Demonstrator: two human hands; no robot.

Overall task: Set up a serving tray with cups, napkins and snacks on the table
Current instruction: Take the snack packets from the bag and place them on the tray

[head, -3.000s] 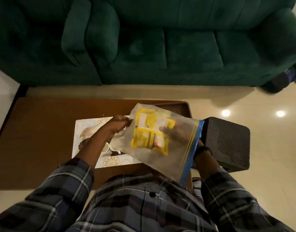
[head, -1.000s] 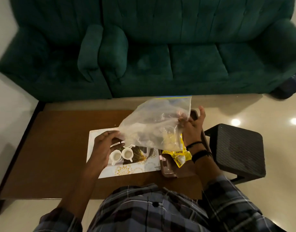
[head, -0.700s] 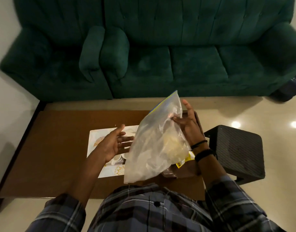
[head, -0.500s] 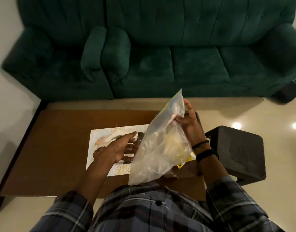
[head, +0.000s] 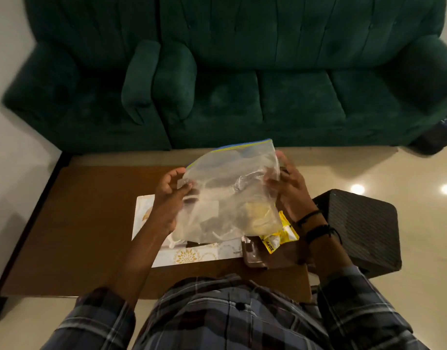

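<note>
I hold a clear zip bag [head: 230, 190] with a blue strip along its top above the table. My left hand [head: 170, 198] pinches its left edge and my right hand [head: 286, 188] grips its right edge. A pale yellowish lump [head: 259, 215] sits low inside the bag. Under the bag lies a white tray with gold flower print [head: 189, 255]; the cups on it are mostly hidden by the bag. A yellow snack packet [head: 279, 236] lies on the table just right of the tray.
The brown wooden table [head: 86, 223] stands before a dark green sofa [head: 242, 72]. A black ribbed stool [head: 361, 228] stands at the table's right end. A small clear object [head: 251, 253] lies beside the tray. The floor is glossy tile.
The bag has swung from edge-on to flat and wide between both hands. My left hand has risen from over the tray and taken hold of the bag's left edge.
</note>
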